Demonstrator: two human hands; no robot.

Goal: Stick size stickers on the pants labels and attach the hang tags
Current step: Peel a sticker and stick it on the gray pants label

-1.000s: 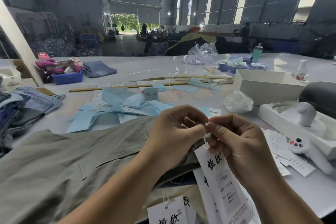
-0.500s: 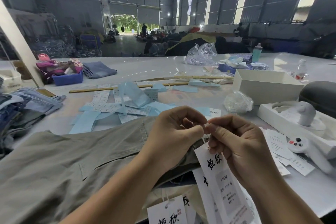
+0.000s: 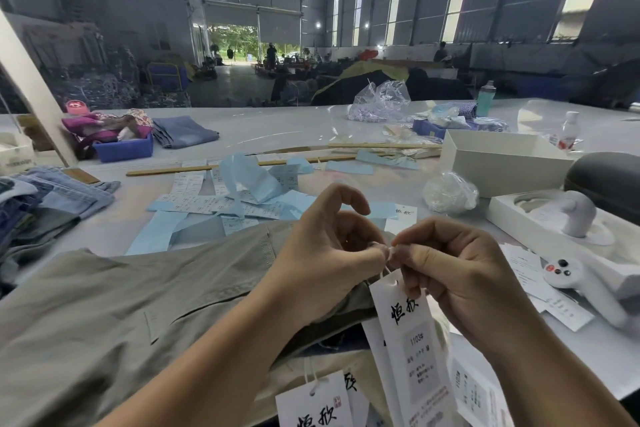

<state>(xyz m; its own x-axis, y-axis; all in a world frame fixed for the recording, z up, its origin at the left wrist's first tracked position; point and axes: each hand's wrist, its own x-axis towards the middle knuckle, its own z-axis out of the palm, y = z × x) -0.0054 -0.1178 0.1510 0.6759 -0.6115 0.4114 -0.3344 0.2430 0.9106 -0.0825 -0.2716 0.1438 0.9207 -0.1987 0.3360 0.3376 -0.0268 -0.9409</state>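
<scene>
So we had the khaki pants [image 3: 131,315] spread flat on the surface [image 3: 277,130], and everything else sat around them. Right at the pants' waist edge our left hand [image 3: 329,253] and right hand [image 3: 460,274] met fingertip to fingertip, both pinching the thin white string [image 3: 388,265] of the hang tag [image 3: 412,340]. The left thumb and forefinger were closed on the string while the other left fingers curled loosely above. The tag itself dangled just below the pinch, over the near right corner of the pants, with black brush characters and a grey printed panel reading 1103#. Another tag [image 3: 311,402] with its own string lay on a paler garment below the pants, at the bottom edge. Just beyond the pants was a messy heap of blue sticker backing strips [image 3: 249,180] and white size sticker sheets [image 3: 188,184]. Left of the pants was a stack of jeans [image 3: 52,198]. To the right of the pants sat a white controller [image 3: 568,274] on some paper slips, plus an open white box [image 3: 498,163] farther back.
</scene>
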